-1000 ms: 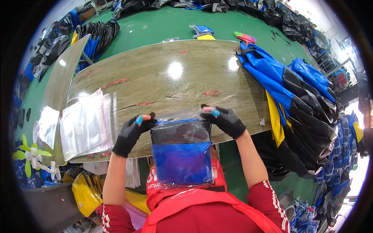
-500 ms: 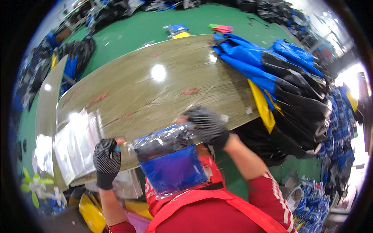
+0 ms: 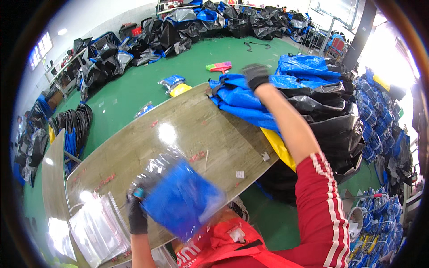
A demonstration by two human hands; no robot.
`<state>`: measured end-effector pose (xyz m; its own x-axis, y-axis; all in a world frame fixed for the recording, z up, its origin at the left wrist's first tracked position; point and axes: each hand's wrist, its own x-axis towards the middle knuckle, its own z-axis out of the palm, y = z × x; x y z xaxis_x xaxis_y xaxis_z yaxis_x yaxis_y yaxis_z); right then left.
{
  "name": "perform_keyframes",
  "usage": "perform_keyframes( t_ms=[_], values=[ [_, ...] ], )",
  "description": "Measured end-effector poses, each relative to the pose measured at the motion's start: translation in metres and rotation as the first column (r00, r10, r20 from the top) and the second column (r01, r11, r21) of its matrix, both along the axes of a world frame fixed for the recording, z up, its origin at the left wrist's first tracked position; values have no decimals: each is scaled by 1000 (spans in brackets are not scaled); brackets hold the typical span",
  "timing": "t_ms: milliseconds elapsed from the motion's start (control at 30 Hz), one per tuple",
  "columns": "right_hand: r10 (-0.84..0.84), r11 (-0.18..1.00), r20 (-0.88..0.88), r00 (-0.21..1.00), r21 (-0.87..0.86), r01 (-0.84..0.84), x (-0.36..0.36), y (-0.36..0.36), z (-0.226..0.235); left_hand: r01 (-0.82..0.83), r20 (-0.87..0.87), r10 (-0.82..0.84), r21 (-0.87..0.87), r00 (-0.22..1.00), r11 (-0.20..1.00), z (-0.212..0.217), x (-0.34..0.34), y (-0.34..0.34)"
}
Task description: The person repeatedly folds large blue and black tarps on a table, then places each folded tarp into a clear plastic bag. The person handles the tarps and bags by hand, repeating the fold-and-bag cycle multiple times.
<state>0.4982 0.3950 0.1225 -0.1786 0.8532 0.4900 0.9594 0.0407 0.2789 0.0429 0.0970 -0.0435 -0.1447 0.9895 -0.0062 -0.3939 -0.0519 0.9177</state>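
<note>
My left hand (image 3: 136, 206), in a grey-and-black knit glove, grips the left edge of a clear plastic bag (image 3: 182, 196) with a folded blue and black sheet inside. The bag is tilted above the near edge of the wood-patterned table (image 3: 178, 134) and is slightly blurred. My right hand (image 3: 256, 76), gloved too, is stretched far out over the blue end of a large heap of blue and black tarpaulin sheets (image 3: 250, 102). Motion smears its fingers, and contact with the heap cannot be made out.
Flat clear bags (image 3: 99, 230) are stacked at the table's left end. A yellow strip (image 3: 278, 147) hangs below the heap. Packed blue and yellow bundles (image 3: 175, 85) and a colourful brush head (image 3: 219, 66) lie on the green floor. Tied blue bundles (image 3: 375, 223) are piled at the right.
My right hand has left the bag and swung up and away to the heap. My left hand has come onto the bag, which has turned and shifted a little left. The view has tilted up.
</note>
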Motion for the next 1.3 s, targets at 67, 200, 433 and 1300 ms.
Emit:
perform_keyframes(
  t_ms=[67, 200, 433, 1300],
  values=[
    [-323, 853, 45, 945, -419, 311, 82, 44, 9, -218, 43, 219, -30, 975, 975, 16, -11, 30],
    [-413, 796, 6, 911, -484, 364, 177, 57, -6, 42, 237, -25, -68, 971, 997, 23, -5, 56],
    [-192, 780, 144, 971, -578, 240, 133, -10, 22, 272, 354, -234, -61, 906, 960, -17, 36, 43],
    [199, 310, -718, 667, -600, -737, 1, -411, -87, -132, -477, 20, -201, 879, 971, 57, -159, -173]
  ],
)
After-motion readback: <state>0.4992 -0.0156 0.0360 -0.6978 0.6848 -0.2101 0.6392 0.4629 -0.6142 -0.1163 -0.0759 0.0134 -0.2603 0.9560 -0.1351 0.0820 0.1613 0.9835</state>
